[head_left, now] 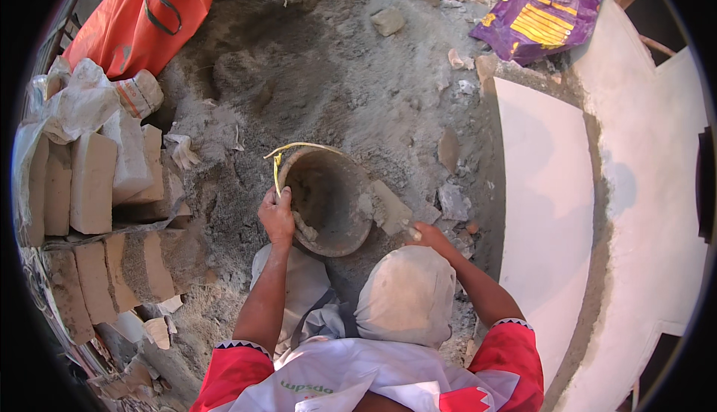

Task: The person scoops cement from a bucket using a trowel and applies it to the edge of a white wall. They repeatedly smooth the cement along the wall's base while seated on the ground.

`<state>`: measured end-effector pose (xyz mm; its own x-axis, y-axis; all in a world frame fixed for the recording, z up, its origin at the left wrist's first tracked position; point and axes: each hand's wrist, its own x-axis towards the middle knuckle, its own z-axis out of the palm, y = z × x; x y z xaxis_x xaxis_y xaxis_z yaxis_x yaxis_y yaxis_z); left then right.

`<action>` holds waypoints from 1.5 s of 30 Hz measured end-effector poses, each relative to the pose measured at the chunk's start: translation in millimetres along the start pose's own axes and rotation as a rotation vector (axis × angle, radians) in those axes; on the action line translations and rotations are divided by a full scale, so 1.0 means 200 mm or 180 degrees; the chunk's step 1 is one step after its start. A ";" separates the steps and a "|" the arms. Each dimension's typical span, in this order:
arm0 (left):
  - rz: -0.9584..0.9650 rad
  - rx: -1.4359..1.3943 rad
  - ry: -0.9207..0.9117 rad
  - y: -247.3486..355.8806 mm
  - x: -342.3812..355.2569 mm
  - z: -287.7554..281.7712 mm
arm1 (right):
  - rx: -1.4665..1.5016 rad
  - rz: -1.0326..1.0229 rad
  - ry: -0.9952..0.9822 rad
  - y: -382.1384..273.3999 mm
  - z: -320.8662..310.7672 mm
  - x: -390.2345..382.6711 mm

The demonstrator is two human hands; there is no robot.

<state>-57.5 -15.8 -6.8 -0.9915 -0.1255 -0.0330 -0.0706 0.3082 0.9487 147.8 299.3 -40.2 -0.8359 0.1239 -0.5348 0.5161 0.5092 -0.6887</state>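
Note:
A dark, mortar-smeared bucket (325, 188) with a yellow strap (299, 145) tied at its rim sits between my knees and the rough ground. My left hand (276, 218) grips the bucket's left rim, near where the strap hangs. My right hand (424, 239) is closed on the handle of a trowel (392, 210), whose mortar-coated blade lies at the bucket's right side, against or just over the rim.
Pale blocks (91, 182) are stacked at the left, beneath an orange bag (138, 13). Stones (388, 20) and rubble lie ahead. A purple-and-yellow sack (538, 16) rests at the upper right, above a white slab (543, 225) beside a white wall (650, 188).

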 end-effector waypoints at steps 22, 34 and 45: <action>0.0229 0.0329 -0.0071 0.06 -0.06 0.09 | 0.3700 0.1130 0.2073 0.29 -0.73 0.92; 0.0356 0.0280 -0.0102 0.06 -0.10 0.18 | 0.2628 -0.0053 0.1195 0.03 0.04 0.29; 0.0197 0.0319 -0.0503 0.06 -0.12 0.03 | -0.0860 -0.1215 -0.0190 -0.33 0.14 0.35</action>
<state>-34.8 -3.5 4.2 -0.9985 0.0440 -0.0320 -0.0115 0.4040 0.9147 61.0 249.7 -46.3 -0.9401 -0.1605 -0.3007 0.1001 0.7133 -0.6937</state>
